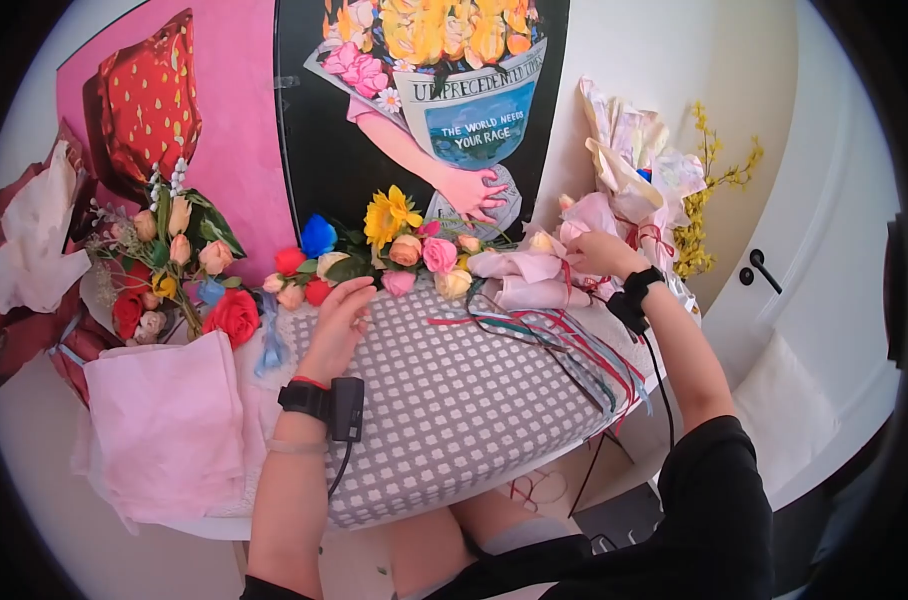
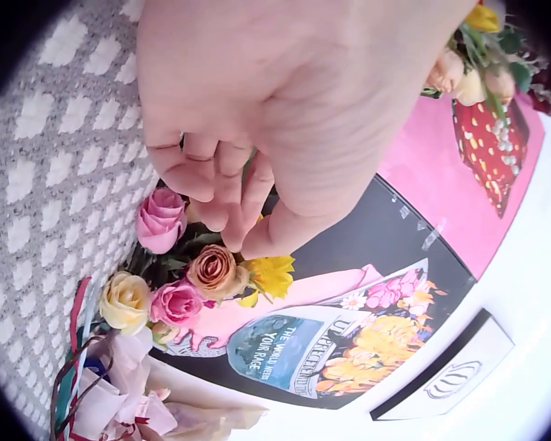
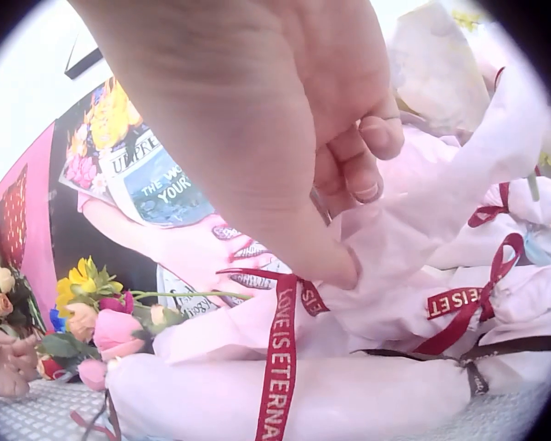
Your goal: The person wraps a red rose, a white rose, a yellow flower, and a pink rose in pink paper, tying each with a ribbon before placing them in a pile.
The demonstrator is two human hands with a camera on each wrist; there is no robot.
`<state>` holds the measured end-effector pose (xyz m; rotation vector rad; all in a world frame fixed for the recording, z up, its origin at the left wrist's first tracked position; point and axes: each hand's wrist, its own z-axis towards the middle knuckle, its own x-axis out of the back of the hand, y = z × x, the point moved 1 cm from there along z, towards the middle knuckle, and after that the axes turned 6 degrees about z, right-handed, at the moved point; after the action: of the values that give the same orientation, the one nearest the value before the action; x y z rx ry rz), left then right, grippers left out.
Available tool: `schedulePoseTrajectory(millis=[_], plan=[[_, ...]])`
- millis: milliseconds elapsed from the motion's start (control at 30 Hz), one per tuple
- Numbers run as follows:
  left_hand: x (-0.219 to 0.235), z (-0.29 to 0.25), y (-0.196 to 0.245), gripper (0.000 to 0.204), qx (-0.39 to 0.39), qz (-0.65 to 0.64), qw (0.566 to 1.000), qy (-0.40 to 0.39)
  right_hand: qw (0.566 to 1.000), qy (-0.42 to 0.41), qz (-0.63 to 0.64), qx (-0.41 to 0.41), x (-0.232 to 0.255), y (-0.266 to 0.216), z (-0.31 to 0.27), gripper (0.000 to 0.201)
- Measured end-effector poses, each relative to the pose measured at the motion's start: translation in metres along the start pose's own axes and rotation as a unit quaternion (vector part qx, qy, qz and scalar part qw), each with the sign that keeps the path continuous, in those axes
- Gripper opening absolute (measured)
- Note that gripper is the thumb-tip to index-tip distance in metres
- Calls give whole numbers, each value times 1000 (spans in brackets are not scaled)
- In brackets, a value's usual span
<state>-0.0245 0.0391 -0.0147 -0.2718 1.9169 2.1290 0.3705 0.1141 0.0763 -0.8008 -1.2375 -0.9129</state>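
The left hand (image 1: 339, 325) hovers by the row of loose flowers, fingers loosely bent and holding nothing. In the left wrist view, a pink rose (image 2: 161, 220) and a brown-orange rose (image 2: 217, 272) show past the left hand (image 2: 266, 119). At the right, the right hand (image 1: 604, 255) is among pink-wrapped bundles. The right wrist view has the right hand (image 3: 285, 129) with thumb and curled fingers on pale pink wrapping paper (image 3: 422, 202); the fingers partly hide the grip. A red lettered ribbon (image 3: 280, 367) hangs below the thumb, over a rolled pink wrap (image 3: 303, 395).
Pink sheets (image 1: 164, 420) lie at the table's left, below a mixed bouquet (image 1: 179, 250). Several long ribbons (image 1: 574, 345) trail across the grey checked cloth (image 1: 444, 410). Painted pictures stand behind the flowers, and yellow blossoms (image 1: 696, 235) rise at the right.
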Motion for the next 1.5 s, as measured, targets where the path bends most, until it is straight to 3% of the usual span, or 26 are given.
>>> schedulePoseTrajectory(millis=[167, 267, 367, 500, 567, 733, 800, 833, 900, 933, 967, 1033, 1167, 1267, 1367, 1467, 1500], plan=[[8, 4, -5, 26, -1, -20, 1000, -23, 998, 15, -60, -6, 32, -5, -11, 22], [1, -1, 1, 26, 10, -4, 1000, -23, 991, 80, -97, 43, 58, -7, -23, 20], [1, -2, 2, 26, 4, -2, 999, -40, 995, 79, -68, -9, 89, -22, -34, 17], [6, 1, -2, 26, 13, -14, 999, -48, 997, 27, 52, -42, 116, -53, -55, 17], [6, 2, -3, 23, 16, -4, 998, -63, 989, -33, 89, -116, 125, -71, -65, 18], [5, 1, -3, 23, 25, 13, 997, -65, 991, -30, 127, -22, 113, -61, -67, 17], [6, 2, -5, 22, 29, 17, 997, -68, 991, 40, 4, -126, 110, -56, -65, 16], [6, 1, -4, 22, 29, 18, 997, -68, 991, 40, 5, -126, 108, -51, -63, 16], [4, 1, -4, 20, 39, 27, 997, -58, 980, 183, 18, -74, 107, -40, -58, 17], [4, 2, -5, 20, 39, 26, 997, -59, 976, 208, 14, -62, 106, -37, -56, 18], [5, 2, -6, 20, 41, 30, 997, -59, 976, 208, 14, -63, 107, -38, -57, 18], [6, 2, -7, 19, 42, 33, 997, -59, 987, 32, -3, -156, 105, -41, -57, 21], [6, 1, -6, 18, 48, 34, 996, -60, 989, 54, -30, -131, 106, -47, -59, 22], [7, 1, -7, 18, 47, 36, 996, -60, 989, 61, 32, -130, 109, -43, -59, 22], [8, 2, -9, 18, 43, 34, 997, -61, 994, 6, 6, -112, 111, -40, -59, 22], [8, 3, -10, 17, 44, 32, 997, -59, 984, 52, 84, -149, 112, -58, -55, 22], [8, 4, -10, 17, 46, 35, 997, -58, 976, 64, 177, -108, 110, -60, -49, 21]])
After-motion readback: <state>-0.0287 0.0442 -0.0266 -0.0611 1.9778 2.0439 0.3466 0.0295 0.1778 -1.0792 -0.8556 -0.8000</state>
